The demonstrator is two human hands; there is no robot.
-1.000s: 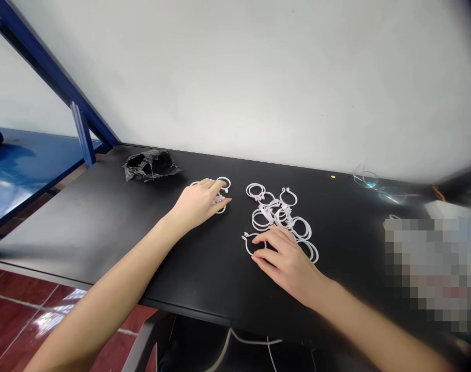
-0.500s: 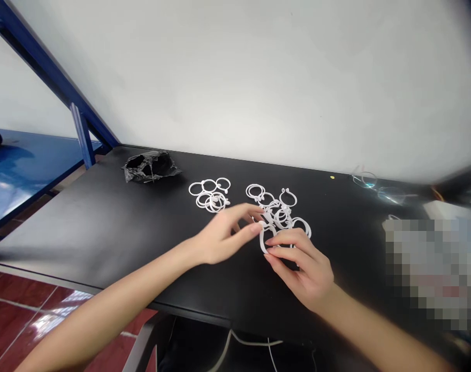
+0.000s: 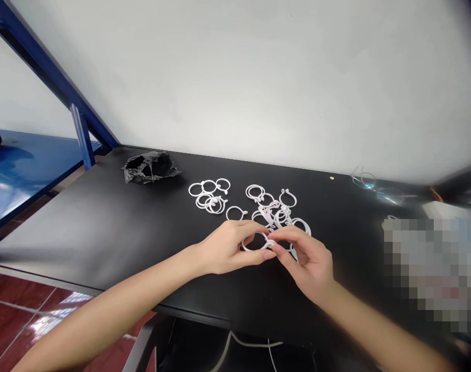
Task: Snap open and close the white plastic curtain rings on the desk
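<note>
**A:** so what's where on the table (image 3: 84, 227), left to right?

**B:** near the far left corner there's a crumpled black bag (image 3: 150, 166). can't tell if anything's in it. right of that, toward the far edge, is a cluster (image 3: 209, 196) of about 6 white rings, then 1 loose ring (image 3: 236, 213) just beside it.

**A:** and the hands?

**B:** mid-table, closer to the front edge. left hand (image 3: 227, 247) is pinching the ring (image 3: 248, 249) on its left side with thumb and fingers. right hand (image 3: 307, 258) pinches the opposite side, where the joint end looks to be. so the ring sits right between the 2 hands, lying roughly flat, gripped ends running left-right. both hands are on it, neither's nearer. can't tell if it's touching the top or lifted a bit.

**A:** the rest?

**B:** the pile (image 3: 276, 206) is just behind the hands toward the far edge, all tangled, too many to count.
</note>
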